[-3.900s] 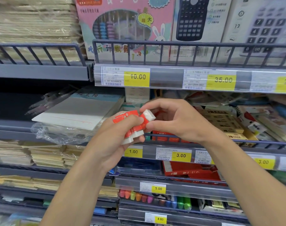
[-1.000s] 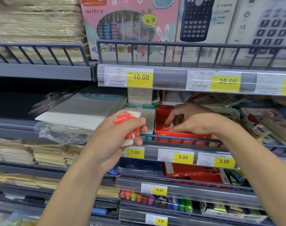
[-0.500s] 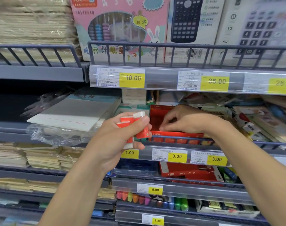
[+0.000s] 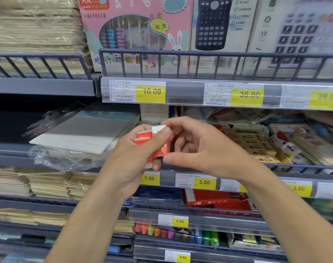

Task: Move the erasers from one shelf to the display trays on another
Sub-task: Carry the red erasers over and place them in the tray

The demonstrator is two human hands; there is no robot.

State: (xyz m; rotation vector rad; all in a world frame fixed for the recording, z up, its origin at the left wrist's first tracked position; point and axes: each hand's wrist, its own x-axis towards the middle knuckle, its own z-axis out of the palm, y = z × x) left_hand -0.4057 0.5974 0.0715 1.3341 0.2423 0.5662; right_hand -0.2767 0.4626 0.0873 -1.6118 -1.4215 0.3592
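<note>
A shop shelf [image 4: 199, 168] full of paper and boxes fills the view. The left hand [image 4: 135, 160] grips a bunch of erasers [image 4: 152, 141] before it. The right hand [image 4: 197, 149] pinches one with its fingers [image 4: 168, 159]. Several erasers are not yet placed, and the tray is hidden.

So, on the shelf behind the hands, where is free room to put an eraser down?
The only bare part is the dark shelf left of the wrapped paper pad. To the right, behind the right hand, packets crowd up to the rail. The left hand grips the erasers.
</note>
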